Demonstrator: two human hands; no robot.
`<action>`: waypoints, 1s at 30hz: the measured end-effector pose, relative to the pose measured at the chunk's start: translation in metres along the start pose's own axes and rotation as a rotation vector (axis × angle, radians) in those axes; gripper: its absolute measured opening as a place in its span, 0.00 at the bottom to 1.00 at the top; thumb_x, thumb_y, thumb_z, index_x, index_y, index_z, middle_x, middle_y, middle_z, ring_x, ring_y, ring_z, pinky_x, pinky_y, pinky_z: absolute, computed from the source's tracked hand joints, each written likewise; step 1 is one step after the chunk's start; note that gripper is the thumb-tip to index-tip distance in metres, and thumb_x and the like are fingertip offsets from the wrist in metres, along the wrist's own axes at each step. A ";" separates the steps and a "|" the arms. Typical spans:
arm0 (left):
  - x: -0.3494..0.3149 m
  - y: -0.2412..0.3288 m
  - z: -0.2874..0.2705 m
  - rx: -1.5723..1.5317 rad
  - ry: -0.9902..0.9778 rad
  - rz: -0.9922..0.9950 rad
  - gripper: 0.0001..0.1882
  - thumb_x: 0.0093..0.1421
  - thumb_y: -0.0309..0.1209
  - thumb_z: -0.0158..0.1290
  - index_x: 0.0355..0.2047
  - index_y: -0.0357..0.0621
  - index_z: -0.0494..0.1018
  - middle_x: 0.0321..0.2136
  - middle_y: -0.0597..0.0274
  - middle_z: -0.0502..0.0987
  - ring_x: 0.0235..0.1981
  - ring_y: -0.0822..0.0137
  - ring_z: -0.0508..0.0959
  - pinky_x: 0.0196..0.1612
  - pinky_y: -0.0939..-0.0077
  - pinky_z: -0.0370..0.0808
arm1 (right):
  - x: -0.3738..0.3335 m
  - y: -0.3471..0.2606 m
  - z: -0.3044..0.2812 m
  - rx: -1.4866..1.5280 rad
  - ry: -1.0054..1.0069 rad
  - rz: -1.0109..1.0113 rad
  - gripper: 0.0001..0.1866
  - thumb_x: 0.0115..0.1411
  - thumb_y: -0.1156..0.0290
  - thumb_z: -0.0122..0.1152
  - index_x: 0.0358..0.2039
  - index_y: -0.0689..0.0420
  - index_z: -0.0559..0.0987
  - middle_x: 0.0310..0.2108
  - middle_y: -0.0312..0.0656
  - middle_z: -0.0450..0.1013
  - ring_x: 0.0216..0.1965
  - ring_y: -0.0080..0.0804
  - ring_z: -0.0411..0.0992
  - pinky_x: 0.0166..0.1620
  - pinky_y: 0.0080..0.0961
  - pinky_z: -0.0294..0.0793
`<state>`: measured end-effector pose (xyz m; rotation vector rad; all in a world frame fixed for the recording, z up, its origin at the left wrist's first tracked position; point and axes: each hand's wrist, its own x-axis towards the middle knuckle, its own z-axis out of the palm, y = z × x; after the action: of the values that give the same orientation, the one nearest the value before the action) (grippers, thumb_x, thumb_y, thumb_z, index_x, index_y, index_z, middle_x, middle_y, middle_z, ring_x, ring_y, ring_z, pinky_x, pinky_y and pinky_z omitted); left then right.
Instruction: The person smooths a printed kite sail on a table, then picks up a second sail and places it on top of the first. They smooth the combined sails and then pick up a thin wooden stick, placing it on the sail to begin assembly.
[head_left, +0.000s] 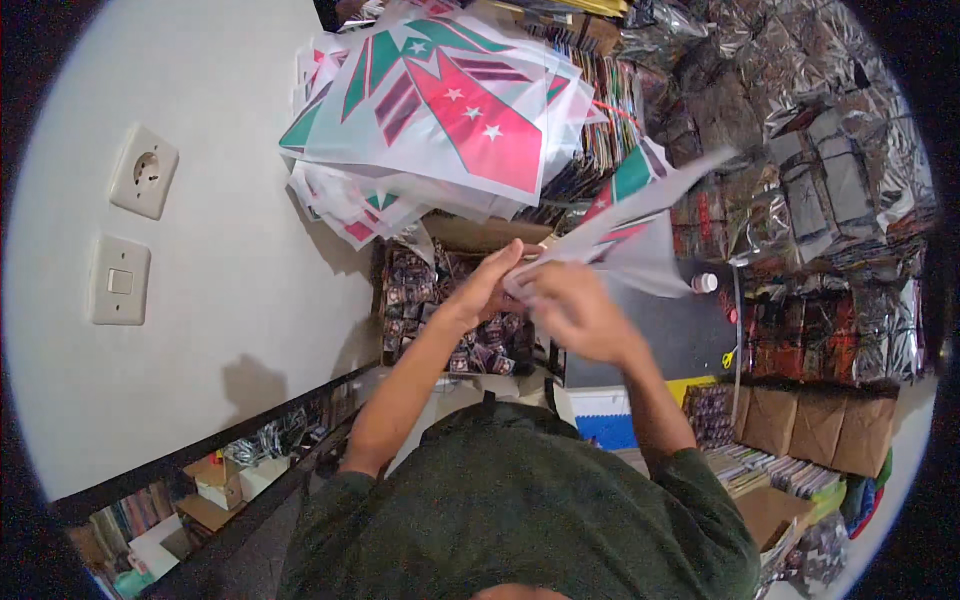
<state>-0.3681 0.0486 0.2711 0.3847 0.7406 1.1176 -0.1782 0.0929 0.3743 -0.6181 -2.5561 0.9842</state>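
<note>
Clock centre: the two hands, with 12 at the top of the view.
Sheet [640,215]: white with green and red print, partly blurred; its near end at the hands, the rest fanning toward 2 o'clock.
Right hand [575,310]: blurred; fingers curled narrow, holding the sheet's near end.
Left hand [486,284]: just beside the right, at the sheet's near end; fingers partly hidden, so whether they grip cannot be told.
Pile [480,130]: loose sheets of similar print, with white stars, at 11 o'clock.
Box [392,275]: filled with small dark packets, at 8 to 9 o'clock.
Table [640,350]: dark, at 4 o'clock.
White cap [706,284]: near 3 o'clock.
Scissors [729,358]: yellow-handled, between 3 and 4 o'clock.
Switch [120,281]: on the wall [230,230], 9 o'clock.
Socket [146,172]: above the switch.
</note>
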 end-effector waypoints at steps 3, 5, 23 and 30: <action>-0.001 -0.024 -0.019 0.080 -0.034 0.008 0.32 0.66 0.44 0.59 0.65 0.45 0.65 0.50 0.59 0.78 0.44 0.68 0.81 0.44 0.71 0.80 | -0.014 0.002 0.065 -0.128 -0.162 0.004 0.09 0.61 0.65 0.56 0.40 0.52 0.77 0.46 0.42 0.76 0.57 0.46 0.69 0.66 0.66 0.48; -0.010 -0.025 -0.025 0.276 -0.044 -0.110 0.33 0.64 0.34 0.62 0.66 0.44 0.63 0.49 0.59 0.78 0.44 0.69 0.80 0.44 0.72 0.80 | -0.022 0.001 0.084 -0.117 -0.234 0.029 0.09 0.61 0.63 0.56 0.39 0.52 0.77 0.46 0.41 0.76 0.57 0.45 0.69 0.67 0.67 0.46; -0.017 -0.093 -0.021 0.040 0.114 -0.077 0.25 0.73 0.42 0.49 0.63 0.39 0.67 0.55 0.58 0.77 0.51 0.63 0.80 0.55 0.60 0.79 | -0.145 0.131 0.064 -0.499 0.791 0.559 0.43 0.51 0.54 0.77 0.62 0.57 0.67 0.56 0.50 0.69 0.55 0.52 0.69 0.60 0.45 0.65; -0.002 -0.140 0.005 0.128 0.150 -0.097 0.28 0.72 0.42 0.50 0.65 0.37 0.65 0.58 0.58 0.75 0.58 0.64 0.74 0.62 0.65 0.70 | -0.200 0.200 0.066 1.088 0.625 1.067 0.56 0.53 0.53 0.78 0.70 0.61 0.51 0.63 0.45 0.66 0.58 0.39 0.68 0.57 0.38 0.70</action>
<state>-0.2715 -0.0101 0.1875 0.3714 0.9564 1.0183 0.0176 0.0889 0.1590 -1.5626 -0.7767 1.8241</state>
